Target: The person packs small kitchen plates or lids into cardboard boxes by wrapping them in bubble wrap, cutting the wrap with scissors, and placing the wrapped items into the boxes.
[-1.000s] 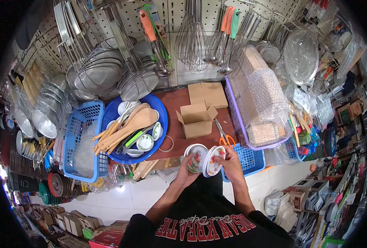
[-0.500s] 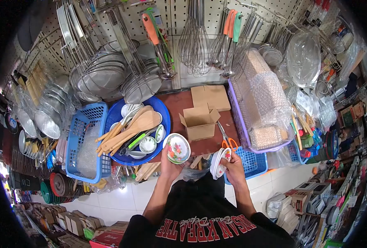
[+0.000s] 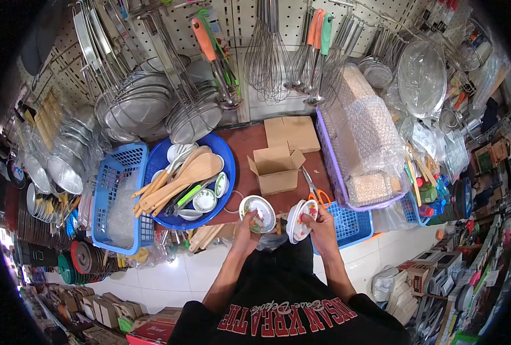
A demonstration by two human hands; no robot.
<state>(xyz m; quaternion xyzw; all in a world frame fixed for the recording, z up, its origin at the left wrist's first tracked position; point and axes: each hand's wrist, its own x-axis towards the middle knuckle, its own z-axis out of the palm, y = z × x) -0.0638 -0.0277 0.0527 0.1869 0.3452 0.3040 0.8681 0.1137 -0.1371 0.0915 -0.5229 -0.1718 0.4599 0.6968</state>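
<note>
- While the left hand [image 3: 244,237], half closed, grips at least one flowered bowl [image 3: 259,213], its round mouth faces up.
- Right hand [image 3: 323,231], half closed, pinches a bowl stack [image 3: 297,223], two or more, tilted, mouth facing right.
- Both are near one open box [image 3: 278,172].

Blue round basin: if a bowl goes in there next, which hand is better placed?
Probably the left hand: it holds floral dishware and is nearer the blue basin. The right hand, also holding floral pieces, is farther off, by the scissors.
</note>
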